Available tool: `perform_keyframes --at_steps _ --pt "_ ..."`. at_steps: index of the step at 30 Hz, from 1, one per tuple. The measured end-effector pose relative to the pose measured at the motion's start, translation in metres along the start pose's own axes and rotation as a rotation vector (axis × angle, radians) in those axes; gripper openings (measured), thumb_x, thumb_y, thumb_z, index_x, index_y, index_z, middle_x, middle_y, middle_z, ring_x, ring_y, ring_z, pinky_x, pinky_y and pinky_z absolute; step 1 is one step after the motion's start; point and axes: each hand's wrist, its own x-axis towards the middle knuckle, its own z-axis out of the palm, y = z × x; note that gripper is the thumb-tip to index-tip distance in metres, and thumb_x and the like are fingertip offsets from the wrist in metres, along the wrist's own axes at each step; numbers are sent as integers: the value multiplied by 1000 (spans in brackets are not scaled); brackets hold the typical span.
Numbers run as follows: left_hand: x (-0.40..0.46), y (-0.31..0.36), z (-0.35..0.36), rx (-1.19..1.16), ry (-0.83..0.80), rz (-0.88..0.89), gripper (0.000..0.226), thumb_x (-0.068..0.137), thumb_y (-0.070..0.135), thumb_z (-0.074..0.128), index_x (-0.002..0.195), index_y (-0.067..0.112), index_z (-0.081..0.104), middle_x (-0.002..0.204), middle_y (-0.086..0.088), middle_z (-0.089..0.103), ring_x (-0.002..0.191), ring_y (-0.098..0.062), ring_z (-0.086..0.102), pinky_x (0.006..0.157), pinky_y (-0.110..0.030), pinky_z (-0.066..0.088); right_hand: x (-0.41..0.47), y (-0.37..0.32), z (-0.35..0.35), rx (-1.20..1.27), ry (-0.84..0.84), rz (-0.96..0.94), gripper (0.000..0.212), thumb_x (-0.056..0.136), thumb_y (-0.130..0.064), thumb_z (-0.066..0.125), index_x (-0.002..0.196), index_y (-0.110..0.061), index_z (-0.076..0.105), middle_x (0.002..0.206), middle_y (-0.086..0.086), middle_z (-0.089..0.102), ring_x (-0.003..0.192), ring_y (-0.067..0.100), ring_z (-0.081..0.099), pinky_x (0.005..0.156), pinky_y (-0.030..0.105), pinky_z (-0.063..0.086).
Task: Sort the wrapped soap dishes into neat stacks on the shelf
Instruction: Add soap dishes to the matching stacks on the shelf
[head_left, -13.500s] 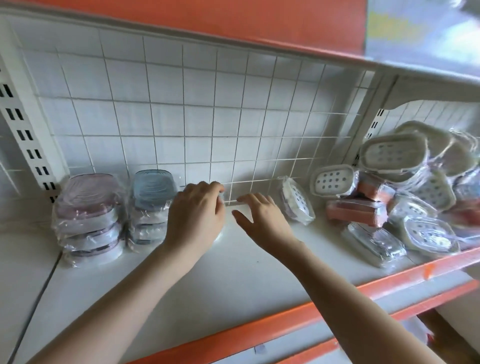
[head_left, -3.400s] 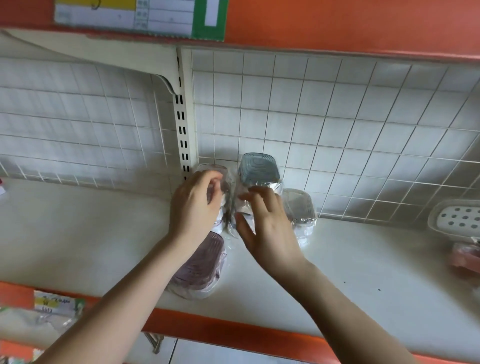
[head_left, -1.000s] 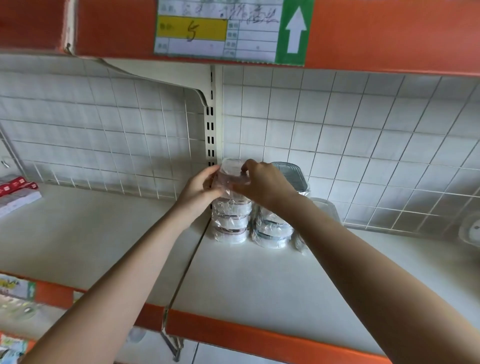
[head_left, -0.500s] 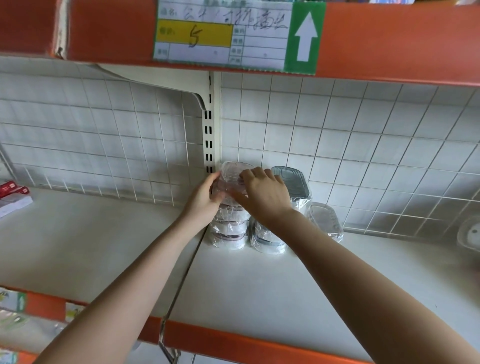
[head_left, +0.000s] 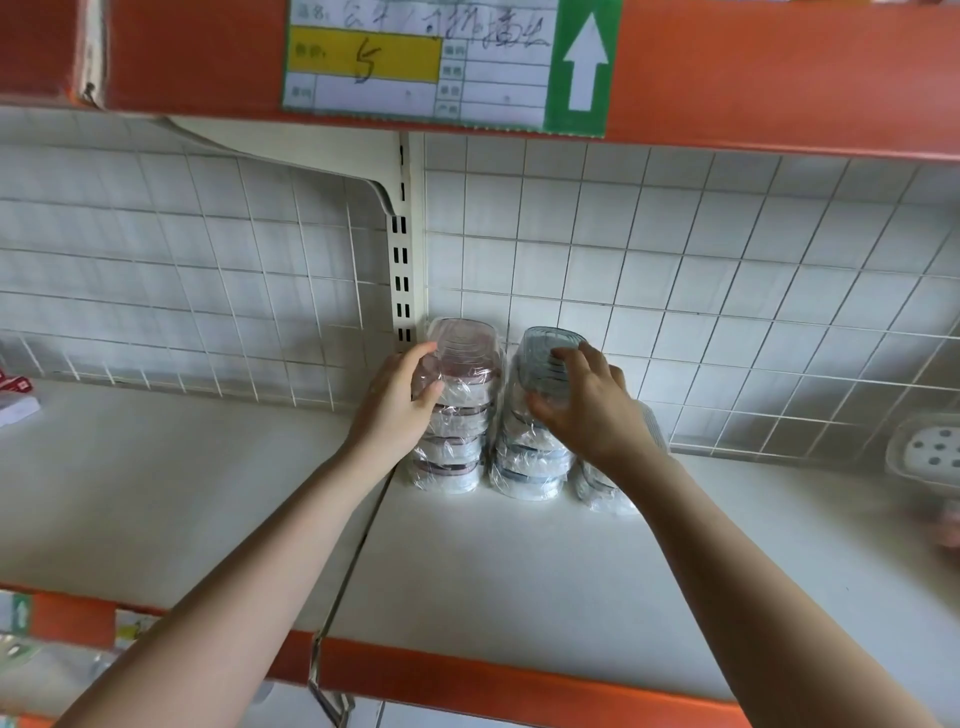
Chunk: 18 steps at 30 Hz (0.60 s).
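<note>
Two stacks of plastic-wrapped soap dishes stand against the wire grid at the back of the white shelf (head_left: 519, 561). The left stack (head_left: 457, 415) has a pink-lidded dish on top; my left hand (head_left: 397, 410) grips its left side, thumb across the front. The right stack (head_left: 535, 457) is topped by a grey-blue dish (head_left: 545, 348); my right hand (head_left: 587, 405) curls over that top dish, fingers on its lid. A further wrapped dish (head_left: 602, 488) lies low to the right of the stacks, mostly hidden behind my right wrist.
A slotted upright post (head_left: 401, 270) rises just behind the left stack. An orange shelf rail with a price label (head_left: 415, 57) hangs overhead. A white perforated soap dish (head_left: 930, 457) sits at the far right. Red-and-white boxes (head_left: 13, 400) lie at the far left.
My right hand has moved off the pink-topped stack and onto the grey-blue stack beside it. My left hand has stayed on the left stack's side.
</note>
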Motion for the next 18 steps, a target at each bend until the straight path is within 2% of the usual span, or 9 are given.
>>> perform_keyframes --at_steps 4,9,13,18 --pt "0 1 1 6 16 -13 41 88 9 61 127 13 52 114 -2 58 100 -12 51 87 -20 35 4 -1 -1 -8 10 -18 64 83 -51 63 134 -17 43 136 6 44 119 33 42 97 42 41" --pt "-3 4 -1 4 20 -24 38 89 11 60 126 14 53 107 6 56 99 -16 53 87 -25 39 7 -6 4 -67 31 -35 65 83 -56 60 133 -17 43 136 7 44 121 32 40 99 42 39" --pt "-3 6 -2 28 27 -39 35 90 12 58 125 15 54 110 -1 59 100 -20 55 88 -30 43 9 -7 4 -89 25 -48 66 83 -58 58 133 -17 43 137 7 43 121 34 40 99 43 39" --pt "-8 21 -6 108 230 77 27 88 2 53 113 6 61 110 -11 62 107 -30 55 90 -36 44 6 -3 -1 -91 -16 -64 68 86 -60 53 136 -16 39 141 6 39 124 33 38 97 46 42"
